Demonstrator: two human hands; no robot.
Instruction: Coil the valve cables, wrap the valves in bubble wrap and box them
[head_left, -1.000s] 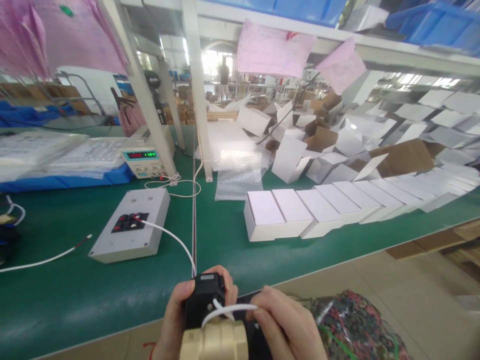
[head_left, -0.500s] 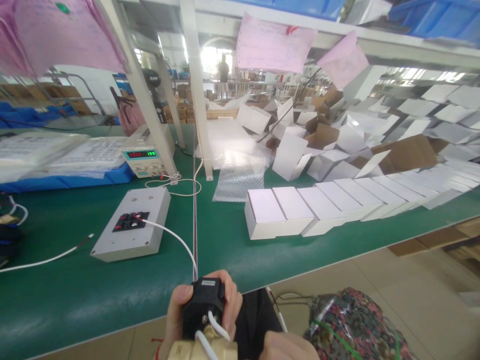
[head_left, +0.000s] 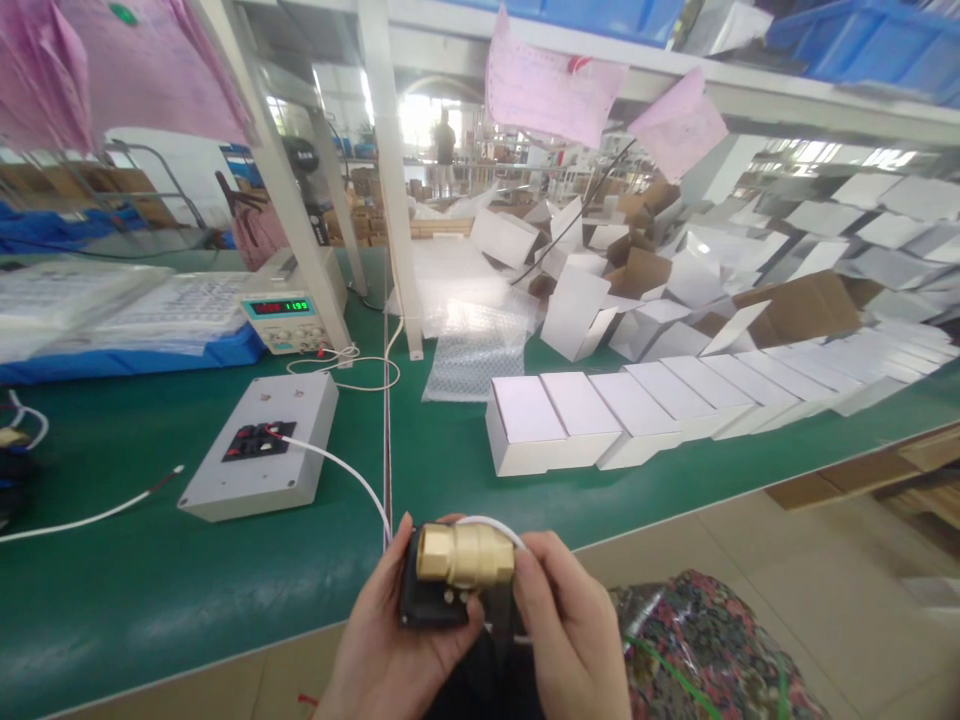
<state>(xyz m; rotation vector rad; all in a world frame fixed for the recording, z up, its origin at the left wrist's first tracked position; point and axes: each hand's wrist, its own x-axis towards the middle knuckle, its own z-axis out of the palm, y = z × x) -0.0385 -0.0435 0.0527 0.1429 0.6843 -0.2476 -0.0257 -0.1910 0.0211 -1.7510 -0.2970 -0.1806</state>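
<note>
At near counter (head_left: 225, 600) edge: left hand (head_left: 390, 650) cupped black actuator (head_left: 427, 605); right hand (head_left: 570, 630) closed grip on brass valve (head_left: 465, 553) between both palms. Best: keep white cable (head_left: 330, 462) slack, valve level.

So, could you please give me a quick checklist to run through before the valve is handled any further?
1. Left hand grips the black actuator: ok.
2. Right hand steadies the brass valve body: ok.
3. White cable plugged into the grey test box: ok.
4. Cable slack, not taut: ok.
5. Power supply display lit: ok.
6. Valve open or closed inside: cannot tell.
</note>
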